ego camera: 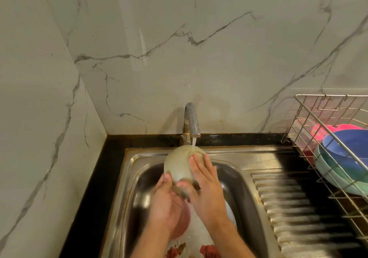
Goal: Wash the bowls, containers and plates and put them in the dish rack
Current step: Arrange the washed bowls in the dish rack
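Bottom centre of the frame, lowest in the sink [249,188] — a plate with red flower print [207,250], a pink dish [182,226] and a white plate [231,216] lie stacked under the forearms, probably parked there to wait their turn under the water.

Just above them, the left hand [167,198] grips the near rim of a beige bowl [178,165], thumb curled over the outside edge, fingers apparently tucked under; how far they reach inside is hidden. Right hand [205,180] lies flat on the bowl's outer wall, fingers straight and spread, reaching toward the foot ring — a rubbing posture, I judge, not a hold.

Bowl is upturned and tilted, base toward the upper part of the frame, so the stream from the tap [192,119] lands on the foot ring and runs down the outside. It sits between the two hands, above the basin, touching both.

Right of the sink, the ribbed drainboard [294,204]. Beyond it, at the right edge, the wire dish rack [304,122] already holds a blue bowl [346,144] nested in a teal bowl [328,170], with something pink [320,133] behind.

Marble-look wall [179,48] fills the upper frame.
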